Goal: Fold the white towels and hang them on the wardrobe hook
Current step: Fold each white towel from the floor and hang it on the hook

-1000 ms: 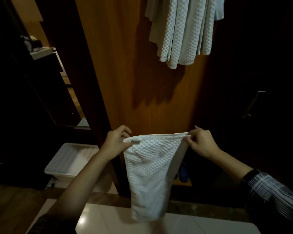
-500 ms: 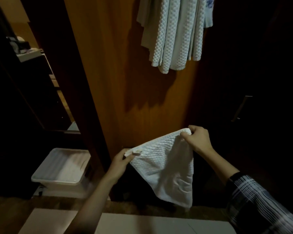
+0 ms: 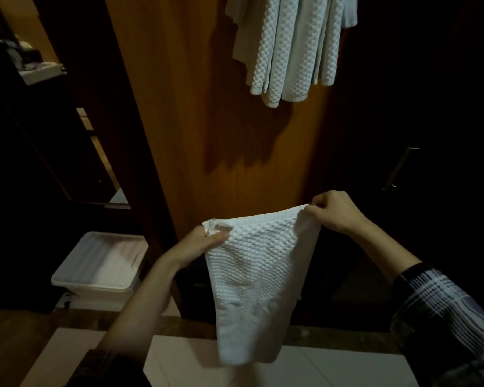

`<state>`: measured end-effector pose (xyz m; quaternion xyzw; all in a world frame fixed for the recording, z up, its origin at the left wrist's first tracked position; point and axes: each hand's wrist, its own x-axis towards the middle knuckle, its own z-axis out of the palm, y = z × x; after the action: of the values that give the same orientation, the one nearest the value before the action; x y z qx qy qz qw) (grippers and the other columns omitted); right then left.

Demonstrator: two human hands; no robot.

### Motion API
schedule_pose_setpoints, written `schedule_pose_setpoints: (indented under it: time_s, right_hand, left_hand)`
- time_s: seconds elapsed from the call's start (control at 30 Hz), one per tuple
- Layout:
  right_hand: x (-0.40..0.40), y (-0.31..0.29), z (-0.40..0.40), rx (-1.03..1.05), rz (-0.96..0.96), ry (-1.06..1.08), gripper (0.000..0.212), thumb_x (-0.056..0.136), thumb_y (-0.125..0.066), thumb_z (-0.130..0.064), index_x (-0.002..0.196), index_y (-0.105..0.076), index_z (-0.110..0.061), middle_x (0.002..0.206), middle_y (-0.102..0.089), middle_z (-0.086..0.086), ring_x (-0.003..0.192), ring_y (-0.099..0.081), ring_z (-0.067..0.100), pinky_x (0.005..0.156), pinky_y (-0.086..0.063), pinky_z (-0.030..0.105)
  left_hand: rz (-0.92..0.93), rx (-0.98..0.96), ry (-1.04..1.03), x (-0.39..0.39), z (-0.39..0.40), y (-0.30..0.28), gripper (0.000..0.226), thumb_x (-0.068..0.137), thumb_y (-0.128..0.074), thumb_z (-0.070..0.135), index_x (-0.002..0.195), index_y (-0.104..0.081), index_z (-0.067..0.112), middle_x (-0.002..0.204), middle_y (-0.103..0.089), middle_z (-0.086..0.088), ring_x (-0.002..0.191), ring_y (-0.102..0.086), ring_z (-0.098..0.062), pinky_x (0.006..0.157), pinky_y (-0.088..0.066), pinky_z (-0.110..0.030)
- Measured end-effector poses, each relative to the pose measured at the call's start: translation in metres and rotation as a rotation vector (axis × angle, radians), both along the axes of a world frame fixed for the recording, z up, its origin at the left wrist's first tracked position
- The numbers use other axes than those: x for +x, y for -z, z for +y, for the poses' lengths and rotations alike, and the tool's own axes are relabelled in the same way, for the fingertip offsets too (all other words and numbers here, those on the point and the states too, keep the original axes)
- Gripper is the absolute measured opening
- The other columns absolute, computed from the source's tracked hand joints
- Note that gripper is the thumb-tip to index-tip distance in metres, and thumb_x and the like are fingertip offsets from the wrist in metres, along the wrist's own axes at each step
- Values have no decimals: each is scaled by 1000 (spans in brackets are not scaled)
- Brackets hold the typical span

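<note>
Dim wardrobe, wooden door (image 3: 207, 107); towels (image 3: 291, 46) hanging up top. Left hand (image 3: 199, 247) and right hand (image 3: 336, 213) each pinching an upper corner of white towel (image 3: 252, 275), drooping between them, above pale floor (image 3: 319, 370).

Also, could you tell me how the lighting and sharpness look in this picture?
Head view: dim and warm; the hanging towels cast a hard shadow on the wooden wardrobe panel; right side near black; the held towel blurs at its lower end; wide-angle lens bends the edges.
</note>
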<state>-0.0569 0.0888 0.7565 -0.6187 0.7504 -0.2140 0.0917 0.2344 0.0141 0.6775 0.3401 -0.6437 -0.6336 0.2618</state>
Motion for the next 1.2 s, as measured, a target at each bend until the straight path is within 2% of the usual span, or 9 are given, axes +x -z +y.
schedule_pose_setpoints:
  time_s: [0.1,0.27,0.4,0.53,0.7,0.87,0.93,1.07,1.2]
  right_hand:
    - [4,-3,-1,53,36,-56,34,89,-53,-23,69,-58,4,63,-49,11,63,-50,24,56,-33,33]
    - [11,-10,0,63,19,-132,34,89,-54,-21,66,-56,4,61,-46,8,58,-43,14,53,-26,30]
    - [15,-11,2,31,-44,-122,29,89,-52,-18,64,-50,-4,60,-47,3,56,-43,13,49,-27,25]
    - [22,-3,8,10,-65,-123,22,92,-48,-16,71,-45,-13,64,-50,-1,54,-44,7,48,-31,17]
    - [26,0,7,-1,-82,-73,18,96,-44,-16,91,-53,-2,85,-60,14,76,-57,28,56,-32,29]
    - [29,-1,19,-123,-212,27,10,90,-50,-11,85,-55,-18,76,-56,-11,66,-50,1,53,-37,11]
    - [42,11,22,-190,-305,81,14,88,-50,-7,85,-55,-20,75,-58,-10,65,-51,0,54,-39,6]
    - [62,27,21,-218,-451,175,15,91,-49,-5,86,-48,-19,73,-53,-5,59,-47,5,46,-37,8]
    - [70,35,33,-234,-558,194,37,87,-41,6,68,-54,-22,74,-59,4,58,-49,13,48,-38,14]
  left_hand:
    - [-71,-43,-46,3,-7,-1,18,81,-71,10,97,-71,17,96,-73,8,93,-67,-4,77,-50,-14]
    - [-80,-85,-259,7,-9,-1,20,81,-71,7,82,-72,27,78,-72,20,76,-66,5,61,-46,-5]
    - [-51,-71,-271,9,-13,-5,21,81,-68,3,84,-72,24,81,-74,14,78,-68,0,61,-49,-9]
    - [21,38,-382,7,-14,-7,14,84,-66,7,88,-70,20,87,-73,3,83,-68,-13,67,-51,-25]
    - [82,44,-423,1,-10,-18,14,83,-66,4,90,-68,16,82,-73,3,75,-70,-9,61,-53,-19]
    - [133,-66,-504,2,5,-20,17,80,-68,3,89,-70,17,81,-74,6,77,-70,-6,60,-52,-15]
    - [199,-10,-602,-1,15,-13,15,81,-69,6,93,-70,15,84,-74,3,77,-70,-10,59,-53,-18]
    - [173,88,-773,-12,26,-3,22,82,-70,12,104,-66,8,102,-69,-12,88,-67,-21,73,-54,-32]
    - [176,123,-860,-27,37,-3,24,84,-69,20,104,-66,8,104,-69,-12,97,-65,-28,88,-53,-45]
